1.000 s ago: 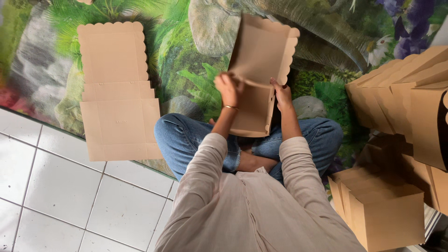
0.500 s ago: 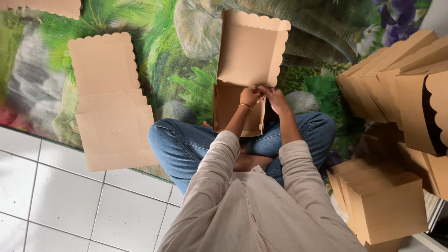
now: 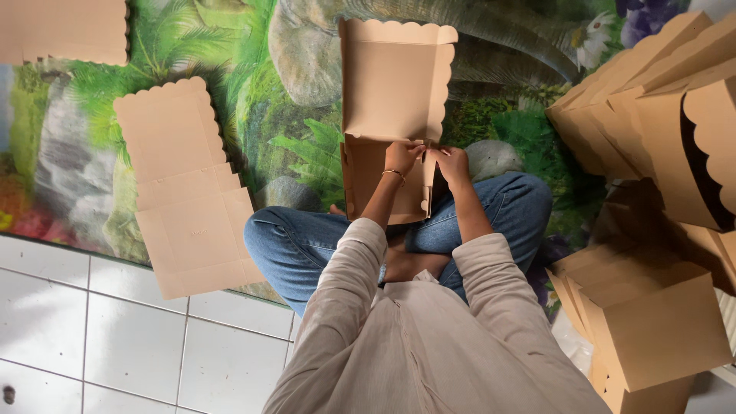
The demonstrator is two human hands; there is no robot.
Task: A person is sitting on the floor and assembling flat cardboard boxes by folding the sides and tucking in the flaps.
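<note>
I sit cross-legged in blue jeans on a mat printed with jungle plants. A half-folded brown cardboard box (image 3: 391, 84) with scalloped lid edges stands on my lap, its lid tipped away from me. My left hand (image 3: 400, 157) and my right hand (image 3: 452, 165) meet at the hinge between lid and base. Both pinch the side flap on the box's right side. My left wrist wears a thin bracelet.
A flat unfolded box blank (image 3: 188, 192) lies on the mat to my left, and another blank (image 3: 61, 31) is at the top left. Stacks of folded brown boxes (image 3: 652, 322) crowd the right side, with more boxes (image 3: 667, 115) above them. White floor tiles (image 3: 115, 337) border the mat.
My hands have moved from the box's two sides to meet at its right hinge corner. The lid has swung further open and away from me.
</note>
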